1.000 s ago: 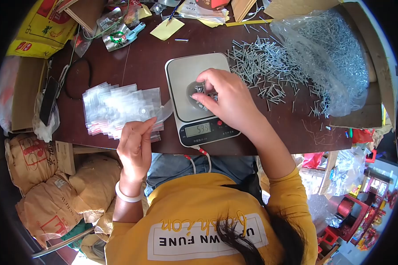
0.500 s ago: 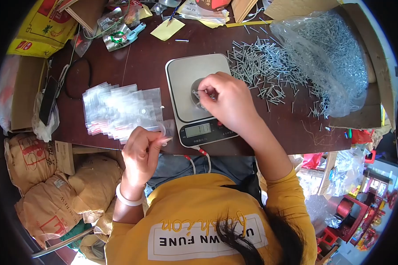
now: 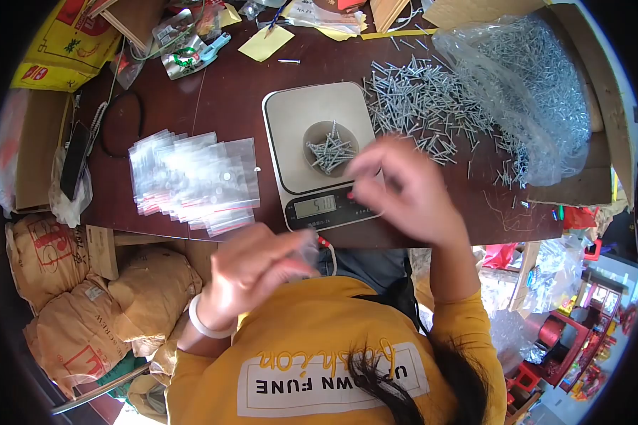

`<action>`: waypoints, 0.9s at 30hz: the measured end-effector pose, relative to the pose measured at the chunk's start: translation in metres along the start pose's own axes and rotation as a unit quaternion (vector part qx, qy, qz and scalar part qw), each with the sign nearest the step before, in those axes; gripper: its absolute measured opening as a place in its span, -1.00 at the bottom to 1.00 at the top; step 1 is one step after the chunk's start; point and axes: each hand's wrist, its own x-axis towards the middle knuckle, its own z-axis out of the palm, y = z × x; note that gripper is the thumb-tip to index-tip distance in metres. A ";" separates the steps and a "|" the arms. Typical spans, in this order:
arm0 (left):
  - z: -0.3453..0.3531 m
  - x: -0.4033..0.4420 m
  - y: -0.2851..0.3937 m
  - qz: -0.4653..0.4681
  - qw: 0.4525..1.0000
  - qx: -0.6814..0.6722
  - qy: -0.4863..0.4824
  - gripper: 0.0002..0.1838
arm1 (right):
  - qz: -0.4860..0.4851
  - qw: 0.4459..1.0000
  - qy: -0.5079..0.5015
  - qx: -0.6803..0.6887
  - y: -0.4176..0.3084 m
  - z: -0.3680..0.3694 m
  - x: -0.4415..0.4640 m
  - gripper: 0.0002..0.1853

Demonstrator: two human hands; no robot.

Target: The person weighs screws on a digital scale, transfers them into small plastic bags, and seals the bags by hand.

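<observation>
Right hand (image 3: pixel 402 189): blurred, thumb and fingers parted. The screws (image 3: pixel 331 151) lie in a round dish (image 3: pixel 317 132) on the scale (image 3: pixel 283 110), just left of those fingertips. Left hand (image 3: pixel 252 268): pinched on a clear bag (image 3: pixel 307 249), blurred; stacked bags (image 3: pixel 191 177) lie beyond it, leftward.

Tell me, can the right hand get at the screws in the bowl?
Probably yes: the right hand, though blurred, is close by the bowl, its fingers and thumb look parted, and nothing seems to cover the screws from above.
</observation>
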 end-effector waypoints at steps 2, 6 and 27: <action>0.012 0.002 0.008 0.039 0.996 -0.075 -0.014 -0.68 | -0.045 0.975 -0.149 0.160 -0.017 0.018 -0.014 -0.86; 0.022 -0.002 0.011 0.123 0.972 -0.190 -0.061 -0.68 | -0.150 0.944 -0.178 0.234 -0.032 0.029 -0.032 -0.79; 0.012 -0.003 0.001 0.037 0.987 -0.058 -0.144 -0.82 | 0.014 0.976 0.053 -0.211 0.045 0.044 -0.002 -0.20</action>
